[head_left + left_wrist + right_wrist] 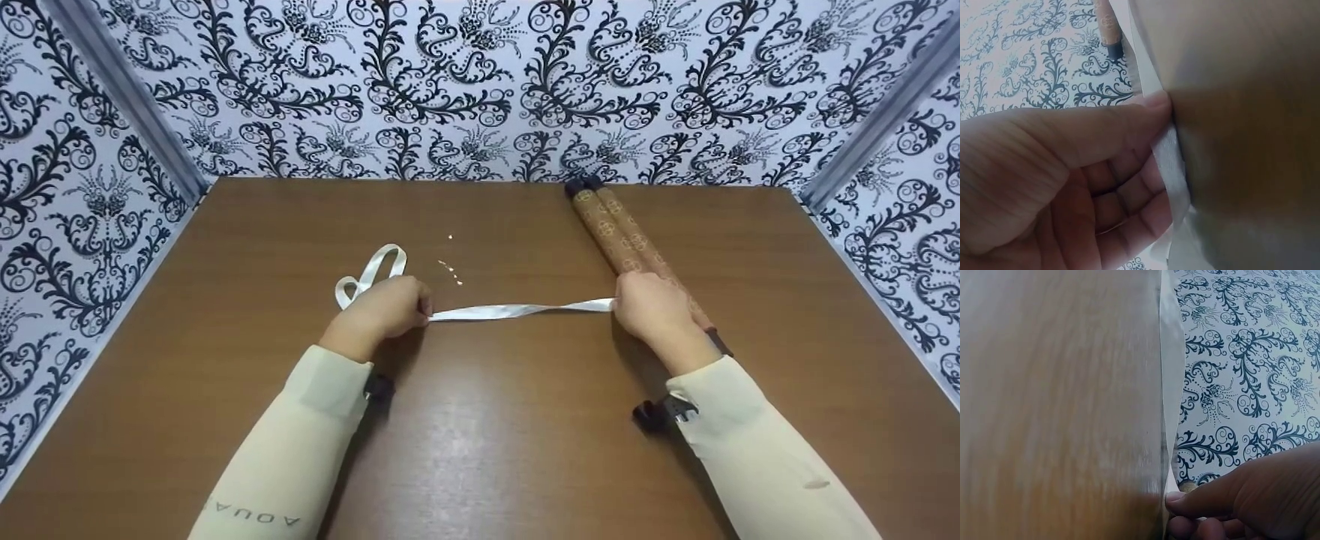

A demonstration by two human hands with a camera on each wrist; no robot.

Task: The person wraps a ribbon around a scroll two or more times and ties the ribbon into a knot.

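Note:
A white satin ribbon runs taut across the middle of the table, with a twist in it. My left hand pinches it between thumb and fingers; the left wrist view shows the ribbon passing under the thumb tip and over the curled fingers. Beyond that hand, the ribbon's loose length lies in loops. My right hand pinches the other end, and in the right wrist view its thumb presses the ribbon against the fingers.
Two rolled scrolls in brown patterned covering with dark ends lie side by side at the right, partly behind my right hand. Small pale scraps are scattered on the brown table. Black-and-white patterned walls enclose the back and sides.

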